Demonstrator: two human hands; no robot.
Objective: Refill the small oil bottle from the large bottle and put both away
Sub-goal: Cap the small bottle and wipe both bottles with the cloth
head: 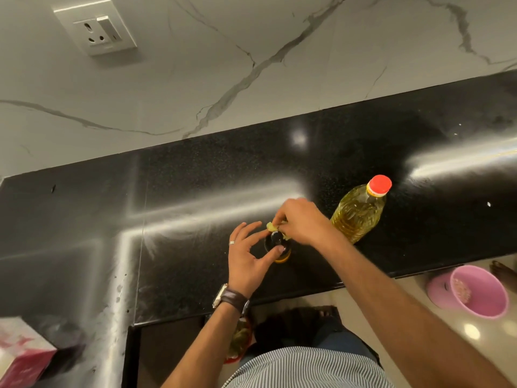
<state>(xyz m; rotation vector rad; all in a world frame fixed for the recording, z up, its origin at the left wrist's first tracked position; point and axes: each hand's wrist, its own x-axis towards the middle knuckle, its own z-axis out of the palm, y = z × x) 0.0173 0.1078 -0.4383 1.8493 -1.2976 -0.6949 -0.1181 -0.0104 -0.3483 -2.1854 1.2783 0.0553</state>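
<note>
Near the bench's front edge, grip: the right hand (300,221) pinches a small yellowish wad, perhaps cloth or tissue (275,227), against the top of the small oil bottle (278,247), fingers curled round the wad.
Left hand (249,254): thumb tip presses the bottle's dark cap side; the other fingers spread straight and hold nothing, so this hand merely steadies.
Small oil bottle: stands upright on the black bench (195,219), close to its front edge, seen from above; a dark top is on it and amber oil shows at its base.
Large bottle (359,211): stands just beside the right wrist, toward the bench's right, red cap (379,184) on, still mostly full of yellow oil.
Beyond the bench: a pink bucket (475,292) sits on the floor to the right; a pink box (22,357) lies at the bench's left front corner; a wall socket (96,28) is set in the marbled wall behind.
Progress, as a judgement: both bottles look closed, so pouring seems done and the top is apparently being wiped. Left to do: put both bottles away.
</note>
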